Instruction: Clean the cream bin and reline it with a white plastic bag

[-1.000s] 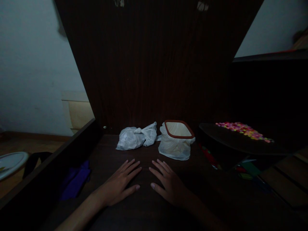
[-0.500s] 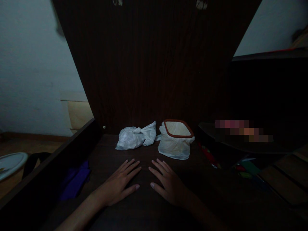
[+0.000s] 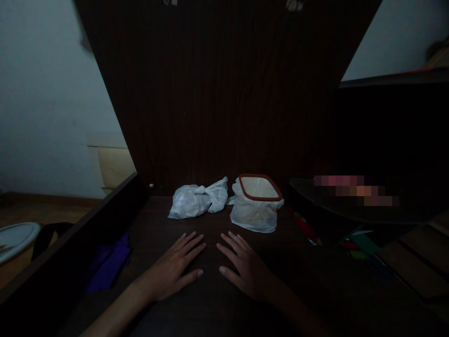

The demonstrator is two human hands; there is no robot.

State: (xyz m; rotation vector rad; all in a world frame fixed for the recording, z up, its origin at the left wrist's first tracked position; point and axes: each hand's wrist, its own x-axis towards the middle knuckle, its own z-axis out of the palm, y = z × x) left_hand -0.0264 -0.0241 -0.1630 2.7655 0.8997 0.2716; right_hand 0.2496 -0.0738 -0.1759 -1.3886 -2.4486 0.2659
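My left hand (image 3: pixel 177 267) lies flat on the dark wooden surface (image 3: pixel 206 309), fingers spread, holding nothing. Opposite it, my right hand (image 3: pixel 245 269) rests palm down with its fingers apart, also without anything in it. Beyond my left fingertips sits a knotted white plastic bag (image 3: pixel 191 201), filled with something I cannot make out. Just past my right fingertips stands a small bin lined with a whitish bag (image 3: pixel 254 216), its brown square rim (image 3: pixel 278 192) on top. Neither hand touches the bag or the bin.
A dark wooden panel (image 3: pixel 224 93) rises behind the bag and bin. Purple cloth (image 3: pixel 110 264) lies at left beside a raised side board (image 3: pixel 84 234). At right are a dark curved shelf (image 3: pixel 301 192), a blurred-out patch and colourful items (image 3: pixel 363 243). A whitish round lid-like object (image 3: pixel 19 238) is far left.
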